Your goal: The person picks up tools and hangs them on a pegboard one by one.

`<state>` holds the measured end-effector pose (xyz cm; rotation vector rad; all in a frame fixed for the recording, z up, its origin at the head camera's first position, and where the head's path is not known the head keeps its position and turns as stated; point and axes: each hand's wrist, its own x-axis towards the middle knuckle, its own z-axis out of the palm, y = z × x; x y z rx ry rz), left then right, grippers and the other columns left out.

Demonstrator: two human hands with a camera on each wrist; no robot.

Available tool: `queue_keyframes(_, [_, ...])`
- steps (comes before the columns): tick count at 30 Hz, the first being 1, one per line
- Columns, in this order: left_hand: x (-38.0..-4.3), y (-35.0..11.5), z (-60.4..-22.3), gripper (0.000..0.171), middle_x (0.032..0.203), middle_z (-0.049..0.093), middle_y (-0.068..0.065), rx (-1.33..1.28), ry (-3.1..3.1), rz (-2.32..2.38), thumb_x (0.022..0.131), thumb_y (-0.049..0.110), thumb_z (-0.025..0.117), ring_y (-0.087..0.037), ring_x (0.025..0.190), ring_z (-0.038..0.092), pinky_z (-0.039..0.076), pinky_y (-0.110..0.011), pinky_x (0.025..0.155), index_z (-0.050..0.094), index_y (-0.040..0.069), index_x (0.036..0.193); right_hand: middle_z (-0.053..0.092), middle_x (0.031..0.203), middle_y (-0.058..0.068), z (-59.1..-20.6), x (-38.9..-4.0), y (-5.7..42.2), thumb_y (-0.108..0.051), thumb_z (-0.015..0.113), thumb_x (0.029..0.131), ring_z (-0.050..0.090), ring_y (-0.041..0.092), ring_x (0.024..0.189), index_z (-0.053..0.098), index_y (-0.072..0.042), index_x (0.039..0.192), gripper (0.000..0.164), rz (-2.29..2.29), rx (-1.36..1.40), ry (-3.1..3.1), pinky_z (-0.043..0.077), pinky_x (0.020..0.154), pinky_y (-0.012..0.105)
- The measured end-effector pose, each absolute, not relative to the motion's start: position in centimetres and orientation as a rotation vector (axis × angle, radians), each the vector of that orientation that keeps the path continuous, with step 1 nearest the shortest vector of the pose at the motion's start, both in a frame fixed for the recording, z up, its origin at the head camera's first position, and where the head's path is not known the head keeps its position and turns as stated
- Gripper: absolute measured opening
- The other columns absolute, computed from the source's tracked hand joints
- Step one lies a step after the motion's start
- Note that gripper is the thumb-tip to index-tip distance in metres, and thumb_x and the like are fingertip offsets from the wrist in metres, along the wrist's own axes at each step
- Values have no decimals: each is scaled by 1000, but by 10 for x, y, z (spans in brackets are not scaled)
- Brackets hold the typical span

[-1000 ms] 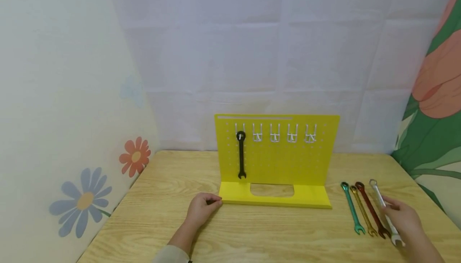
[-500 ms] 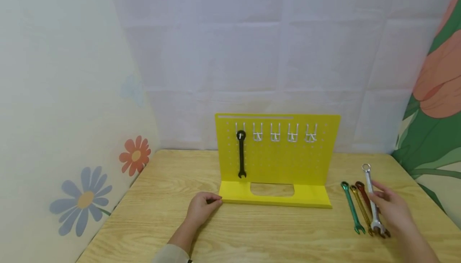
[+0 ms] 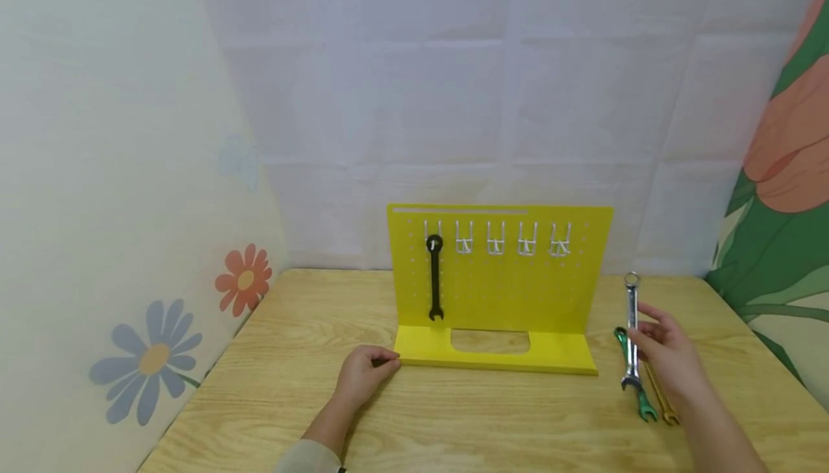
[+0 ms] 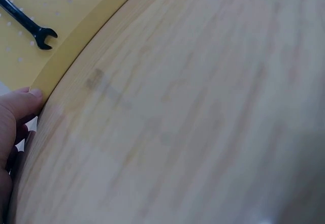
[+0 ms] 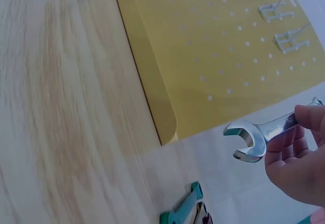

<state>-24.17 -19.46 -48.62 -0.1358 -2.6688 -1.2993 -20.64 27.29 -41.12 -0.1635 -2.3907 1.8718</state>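
My right hand (image 3: 667, 354) holds a silver combination wrench (image 3: 632, 329) between thumb and fingers, ring end up, raised over the wrenches on the table. In the right wrist view its open end (image 5: 249, 140) points away from the hand. Under it lie a green wrench (image 3: 646, 404) and a gold wrench (image 3: 662, 397); the red one is hidden behind my hand in the head view. My left hand (image 3: 365, 376) pinches the front left corner of the yellow pegboard stand (image 3: 518, 293). A black wrench (image 3: 435, 282) hangs by its ring end on the leftmost hook.
Several white wire hooks (image 3: 495, 239) stick out in a row to the right of the black wrench. The stand's base has a cut-out slot. A wooden table (image 3: 505, 422) carries everything, with a white cloth (image 3: 453, 98) behind and flower-patterned walls at both sides.
My right hand has lifted the silver wrench off the table and carried it left and away from me, over the green and gold wrenches. My left hand has stayed at the stand's corner.
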Motion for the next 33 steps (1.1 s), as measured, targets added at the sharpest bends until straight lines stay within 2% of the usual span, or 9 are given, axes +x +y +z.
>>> queue_keyframes(7, [-242, -194, -485, 7, 88, 75, -2, -116, -2672, -1304, 82, 14, 79, -14, 85, 66, 52, -29, 79, 78, 8, 85, 53, 95, -18, -398, -209, 251, -17, 54, 101, 55, 0, 86, 39, -22, 142, 44, 1886, -113, -2394, 50, 77, 17])
queue_keyframes(14, [-242, -195, -485, 7, 88, 75, -1, -115, -2664, -1302, 81, 13, 79, -14, 85, 66, 52, -29, 79, 78, 8, 86, 52, 102, -10, -387, -211, 226, -14, 54, 101, 54, 0, 87, 30, -8, 149, 54, 1889, -60, -2402, 51, 79, 17])
queue_keyframes(21, [-243, -195, -486, 7, 88, 75, -1, -110, -2655, -1313, 81, 12, 79, -13, 85, 66, 51, -27, 78, 78, 8, 86, 53, 96, -10, -384, -213, 204, -9, 56, 99, 57, 2, 83, 41, -12, 138, 42, 1985, 83, -2293, 52, 78, 19])
queue_keyframes(28, [-242, -195, -485, 5, 88, 75, -2, -115, -2653, -1330, 81, 11, 78, -13, 84, 65, 51, -27, 78, 78, 8, 86, 52, 101, -2, -380, -219, 180, -6, 53, 100, 59, 4, 86, 36, -6, 143, 47, 1995, 90, -2317, 53, 80, 20])
queue_keyframes(33, [-242, -195, -485, 5, 89, 75, -2, -122, -2652, -1320, 81, 10, 78, -14, 86, 66, 51, -27, 78, 78, 9, 86, 52, 97, -4, -375, -222, 162, -2, 55, 98, 58, 3, 83, 37, -4, 143, 49, 2019, 136, -2295, 52, 78, 19])
